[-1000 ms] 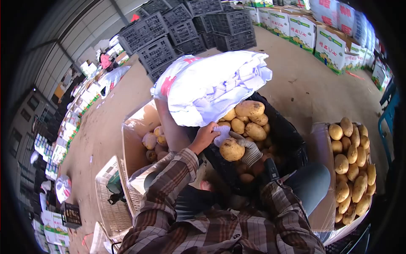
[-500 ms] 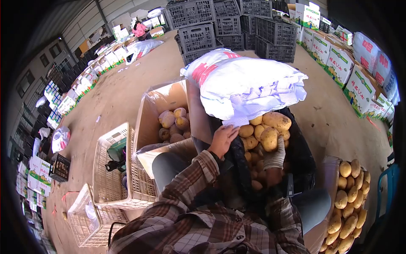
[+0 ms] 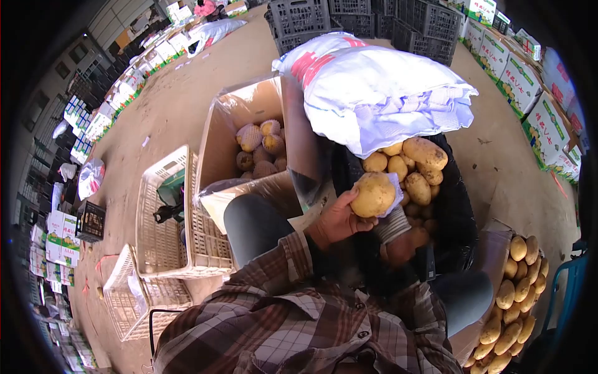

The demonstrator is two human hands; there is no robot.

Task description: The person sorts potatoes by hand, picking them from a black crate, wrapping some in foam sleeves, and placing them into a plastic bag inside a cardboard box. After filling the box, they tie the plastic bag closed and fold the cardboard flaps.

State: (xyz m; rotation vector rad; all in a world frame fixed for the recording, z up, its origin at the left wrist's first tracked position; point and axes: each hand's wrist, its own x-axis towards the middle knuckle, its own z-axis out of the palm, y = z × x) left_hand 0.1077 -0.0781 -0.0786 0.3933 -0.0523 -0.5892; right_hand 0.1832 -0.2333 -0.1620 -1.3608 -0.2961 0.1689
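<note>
A large potato (image 3: 373, 195) is held up in front of my body by my left hand (image 3: 337, 219), fingers around its lower left side. My gloved right hand (image 3: 393, 232) is just right of and below it, partly hidden behind the potato and a piece of white foam netting (image 3: 396, 190); what its fingers hold cannot be made out. Beyond my hands, more potatoes (image 3: 425, 154) lie in a black-lined container (image 3: 462, 212). A big white sack (image 3: 386, 87) rests over its far end, with netting spilling from it.
Left of my knees stands a cardboard box (image 3: 215, 134) with net-wrapped produce (image 3: 251, 138). Further left are white plastic crates (image 3: 149, 212). Loose potatoes (image 3: 520, 290) are piled at lower right. Black crates (image 3: 299, 17) stand ahead.
The potato came up out of the container toward my body. My left hand moved from the sack's edge to the potato, and netting now shows beside it. The view tilted down.
</note>
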